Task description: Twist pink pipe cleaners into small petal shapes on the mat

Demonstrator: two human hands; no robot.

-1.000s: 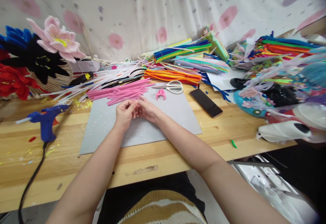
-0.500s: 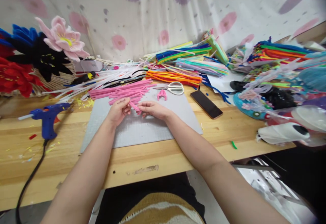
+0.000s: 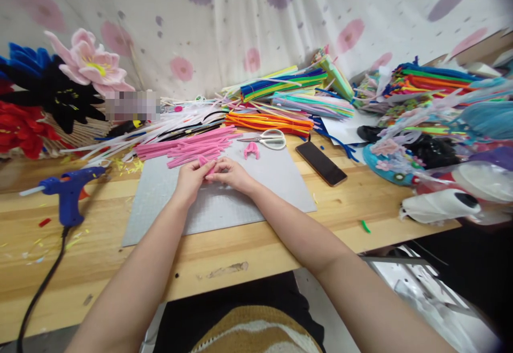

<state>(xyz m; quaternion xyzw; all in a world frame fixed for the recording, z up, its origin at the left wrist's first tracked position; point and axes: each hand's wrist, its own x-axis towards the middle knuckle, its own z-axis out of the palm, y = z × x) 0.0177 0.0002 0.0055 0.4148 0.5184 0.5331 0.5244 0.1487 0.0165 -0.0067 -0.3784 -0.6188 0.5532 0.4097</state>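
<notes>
My left hand (image 3: pixel 194 178) and my right hand (image 3: pixel 231 174) meet over the grey cutting mat (image 3: pixel 240 208). Both are closed on pink pipe cleaners (image 3: pixel 205 163), bent into a small bundle and partly hidden by the fingers. Just beyond the hands lies a pile of long pink pipe cleaners (image 3: pixel 188 144). A small folded pink pipe-cleaner piece (image 3: pixel 251 151) rests on the mat, to the right of my hands. Behind that piece are scissors (image 3: pixel 270 139) with white handles, their blades pointing left.
A blue glue gun (image 3: pixel 70 192) stands at the left, its black cord running to the front edge. To the right lie a phone (image 3: pixel 321 163) and a white roll (image 3: pixel 438 206). Pipe-cleaner bundles (image 3: pixel 268 123) line the back; fuzzy flowers (image 3: pixel 90 61) stand at back left.
My hands have come closer together. The pink pipe cleaners, stretched between them before, are now bunched and mostly covered by my fingers. The view has shifted slightly.
</notes>
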